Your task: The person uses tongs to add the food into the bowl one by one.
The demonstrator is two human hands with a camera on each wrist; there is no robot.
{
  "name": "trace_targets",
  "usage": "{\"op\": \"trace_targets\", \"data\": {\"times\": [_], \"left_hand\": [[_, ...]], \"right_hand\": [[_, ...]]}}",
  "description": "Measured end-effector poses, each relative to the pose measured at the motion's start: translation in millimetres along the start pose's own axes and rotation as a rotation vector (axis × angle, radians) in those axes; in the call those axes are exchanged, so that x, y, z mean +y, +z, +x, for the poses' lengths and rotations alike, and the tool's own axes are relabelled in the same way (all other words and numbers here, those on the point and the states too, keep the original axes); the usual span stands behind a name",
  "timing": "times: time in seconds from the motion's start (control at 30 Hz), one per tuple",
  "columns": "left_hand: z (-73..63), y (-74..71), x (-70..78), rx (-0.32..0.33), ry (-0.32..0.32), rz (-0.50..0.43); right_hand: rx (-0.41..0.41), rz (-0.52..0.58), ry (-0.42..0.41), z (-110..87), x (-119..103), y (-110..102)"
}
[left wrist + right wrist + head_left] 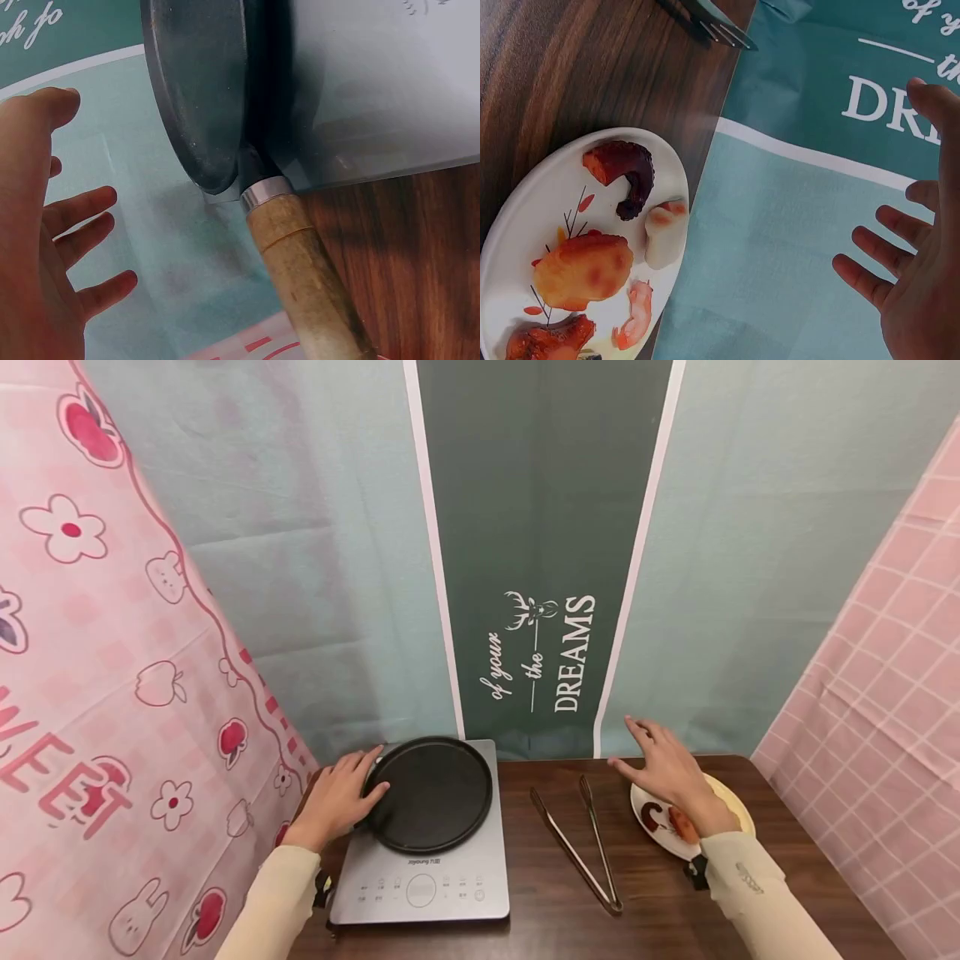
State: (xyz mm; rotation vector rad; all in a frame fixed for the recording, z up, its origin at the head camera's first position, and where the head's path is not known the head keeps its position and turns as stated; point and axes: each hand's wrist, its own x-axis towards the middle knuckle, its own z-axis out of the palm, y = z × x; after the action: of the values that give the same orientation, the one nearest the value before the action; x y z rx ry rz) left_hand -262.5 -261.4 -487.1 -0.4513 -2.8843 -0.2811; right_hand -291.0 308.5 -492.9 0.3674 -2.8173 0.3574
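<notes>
My left hand [337, 797] is open above the left side of a round black pan [431, 793], thumb overlapping its rim in the head view. The left wrist view shows the fingers spread apart from the pan and its wooden handle [300, 262]. Beneath the pan is a silver induction cooker [420, 902]. My right hand [671, 772] hovers open over a white oval plate [510, 217], holding nothing. On that plate lie a dark curled tentacle piece [634, 169], a golden-brown piece [585, 270], a pink shrimp [636, 315], a whitish piece [666, 236] and a reddish-brown chunk [551, 341].
Metal tongs [592, 860] lie spread on the brown wooden table [540, 902] between cooker and plate. A pale yellow thing [731, 802] shows at the plate's right side. Hanging cloths with prints [555, 527] enclose the table at the back and sides.
</notes>
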Motion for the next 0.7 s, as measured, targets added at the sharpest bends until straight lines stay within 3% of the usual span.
{"op": "trace_targets", "data": {"times": [0.7], "left_hand": [[-24.8, 12.7, -8.3, 0.033, -0.006, 0.003]], "right_hand": [[-0.033, 0.005, 0.018, -21.3, -21, 9]]}}
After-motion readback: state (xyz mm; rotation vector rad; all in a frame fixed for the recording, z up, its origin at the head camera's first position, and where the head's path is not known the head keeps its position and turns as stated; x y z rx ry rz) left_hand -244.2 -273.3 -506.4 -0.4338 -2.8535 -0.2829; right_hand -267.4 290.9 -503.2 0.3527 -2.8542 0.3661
